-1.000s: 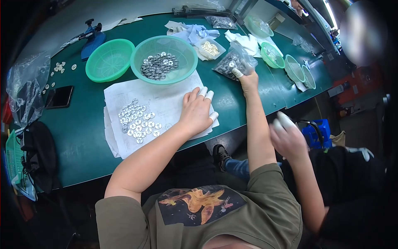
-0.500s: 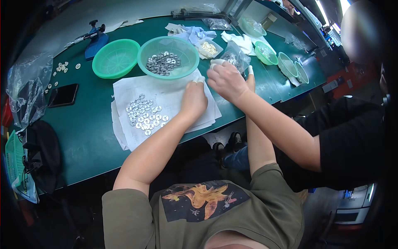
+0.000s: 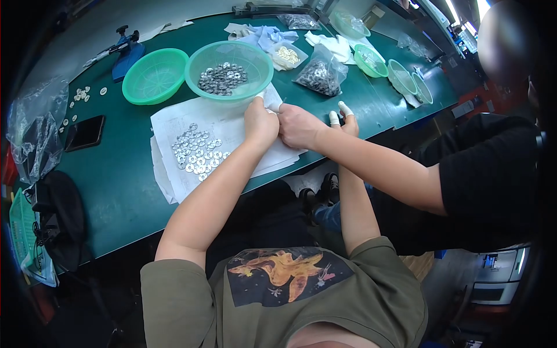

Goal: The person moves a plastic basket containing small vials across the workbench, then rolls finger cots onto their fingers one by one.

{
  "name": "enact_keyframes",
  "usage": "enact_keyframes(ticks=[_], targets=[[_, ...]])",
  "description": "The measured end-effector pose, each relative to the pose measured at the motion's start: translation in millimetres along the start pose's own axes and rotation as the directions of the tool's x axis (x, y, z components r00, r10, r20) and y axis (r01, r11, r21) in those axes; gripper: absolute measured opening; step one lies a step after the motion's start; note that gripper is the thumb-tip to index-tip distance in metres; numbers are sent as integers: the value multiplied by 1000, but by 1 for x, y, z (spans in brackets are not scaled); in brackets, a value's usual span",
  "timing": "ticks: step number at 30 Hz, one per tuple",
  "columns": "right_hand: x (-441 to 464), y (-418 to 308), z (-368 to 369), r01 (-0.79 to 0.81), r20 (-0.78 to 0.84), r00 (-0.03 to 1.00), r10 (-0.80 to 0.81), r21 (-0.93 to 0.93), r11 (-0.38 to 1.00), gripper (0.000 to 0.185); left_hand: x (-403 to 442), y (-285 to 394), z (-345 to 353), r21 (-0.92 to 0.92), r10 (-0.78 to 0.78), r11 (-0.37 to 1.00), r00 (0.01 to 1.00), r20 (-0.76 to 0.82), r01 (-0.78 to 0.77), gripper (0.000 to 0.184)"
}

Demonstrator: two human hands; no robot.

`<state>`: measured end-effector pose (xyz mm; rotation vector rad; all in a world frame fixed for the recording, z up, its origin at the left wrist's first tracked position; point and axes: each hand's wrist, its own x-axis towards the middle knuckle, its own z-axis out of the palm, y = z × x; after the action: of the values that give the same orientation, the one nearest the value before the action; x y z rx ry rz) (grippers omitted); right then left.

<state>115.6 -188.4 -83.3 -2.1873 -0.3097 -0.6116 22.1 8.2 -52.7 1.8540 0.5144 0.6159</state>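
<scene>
Lengthwise, the bag (image 3: 321, 75) points away; right hand (image 3: 348, 124) open, empty; left hand (image 3: 261, 124) curled, its hold unclear.

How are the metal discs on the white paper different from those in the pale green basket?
The discs on the paper look bright silver, while the discs in the basket look mostly darker grey. The discs on the paper lie in a loose, low spread; the discs in the basket are heaped closely together. Both groups are small, round, metallic-looking pieces.
</scene>
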Motion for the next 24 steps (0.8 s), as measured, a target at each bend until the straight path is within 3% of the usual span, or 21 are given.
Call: enact_keyframes(ticks=[8,10,11,12,13,15,16,17,19,21,23,24], targets=[[-4,-16,-5,-71,37,997,68,92,993,33,5,-11,4,-133,-75,988,997,5,75,42],[-7,-33,-14,177,12,984,-176,-19,984,29,3,-3,-1,-156,-134,978,990,46,140,43],[-3,-18,-13,176,13,984,-176,-17,984,29,4,-7,1,-154,-135,978,990,44,140,43],[3,9,-14,385,302,879,-370,10,923,28,6,-11,3,-156,-138,977,989,43,143,43],[6,25,-13,559,553,657,-513,99,823,27,7,-15,5,-157,-143,976,989,42,148,44],[-2,-32,0,358,203,898,-390,176,917,35,7,-16,5,-160,-134,977,990,42,139,44],[-2,-38,6,258,253,908,-333,288,922,37,7,-16,6,-166,-123,978,991,44,129,44],[-1,-49,8,253,253,910,-329,290,923,37,6,-15,5,-161,-123,979,991,46,129,44],[3,-71,11,154,433,868,-242,230,961,40,6,-14,5,-180,-136,974,990,40,141,44],[5,-80,23,195,394,875,-281,243,950,38,6,-15,5,-173,-134,975,990,34,137,44],[6,-81,35,136,474,837,-274,304,943,31,7,-16,6,-169,-133,976,991,26,136,44],[3,-72,49,156,417,856,-307,357,921,28,7,-17,6,-176,-129,976,991,28,132,44]])
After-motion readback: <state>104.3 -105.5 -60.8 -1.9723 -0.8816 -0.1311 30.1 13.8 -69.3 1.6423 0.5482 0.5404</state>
